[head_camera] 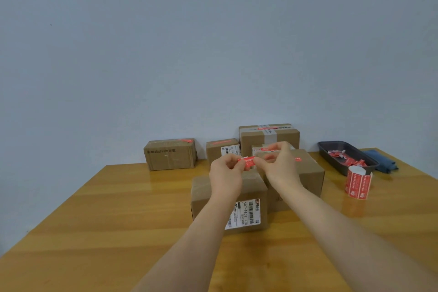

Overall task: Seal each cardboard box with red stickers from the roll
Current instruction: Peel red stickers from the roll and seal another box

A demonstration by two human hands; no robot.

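Both hands up over the nearest box [213,194]: left hand [226,173] and right hand [279,168] each pinch an end of one red sticker [246,162], held above the box, not touching it. Sticker roll [357,182] stands upright on the desk [118,220] to the right, near a dark tray [331,149] of red scraps. More boxes [170,154] at the wall.

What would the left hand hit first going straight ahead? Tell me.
Probably the small far box, directly beyond the left hand, which pinches the sticker above the near box. Depth is unclear.
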